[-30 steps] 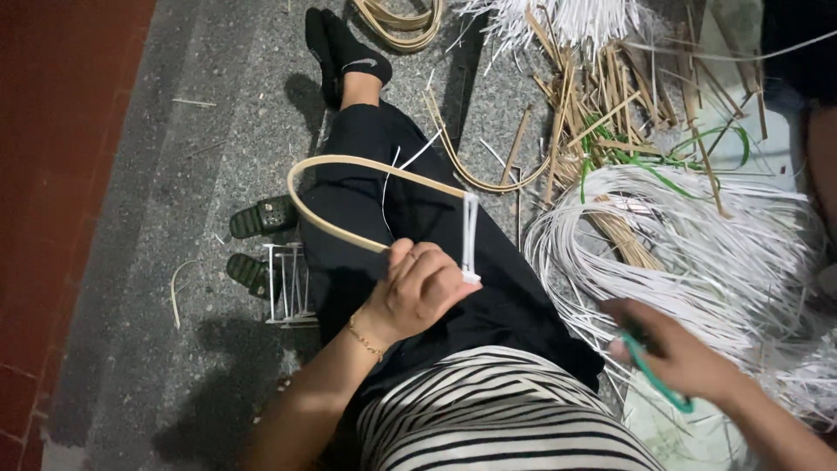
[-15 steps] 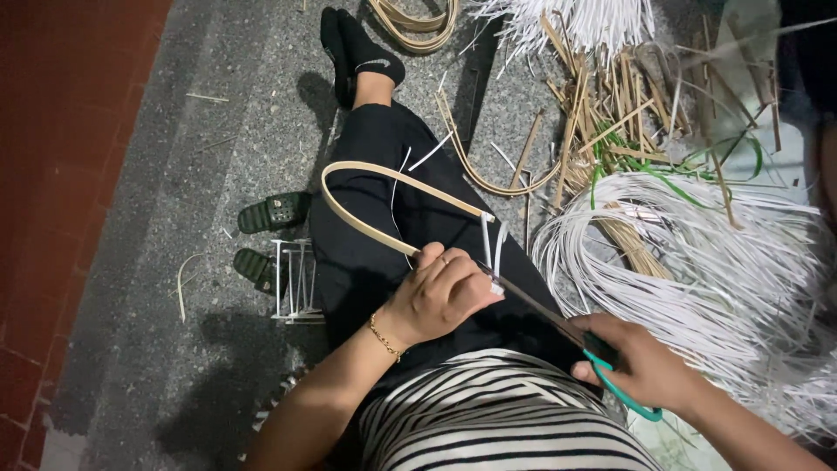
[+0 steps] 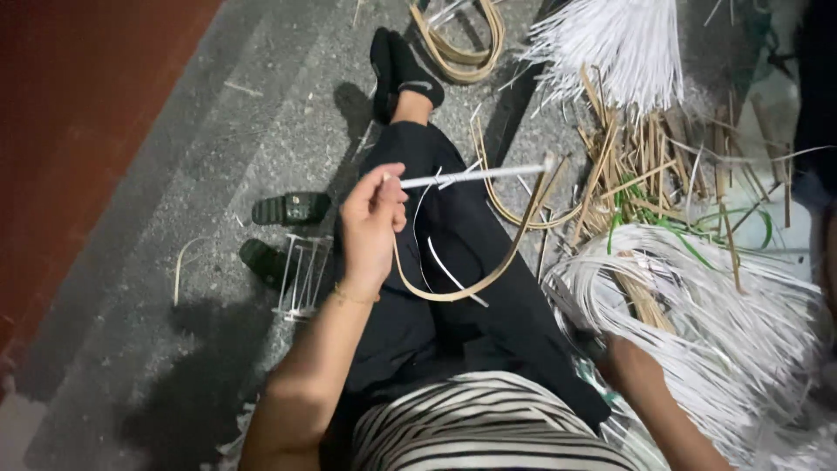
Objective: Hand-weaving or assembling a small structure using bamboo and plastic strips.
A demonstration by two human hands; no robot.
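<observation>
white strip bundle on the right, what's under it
Under the looping bundle of thin white plastic strips, tan split bamboo sticks and green strands poke out. The right hand reaches beneath it; its fingers and the floor there are hidden.

Left hand (image 3: 370,228) raised, fingers pinched together, right hand (image 3: 629,365) low, apparently half hidden, grip unclear

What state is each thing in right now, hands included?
left hand: raised, pinching the white-wrapped end of the cane loop
cane loop: bent in a curve over the lap
right hand: down among the white strips
white strips: loose, piled
sandals: off, on the floor
</observation>
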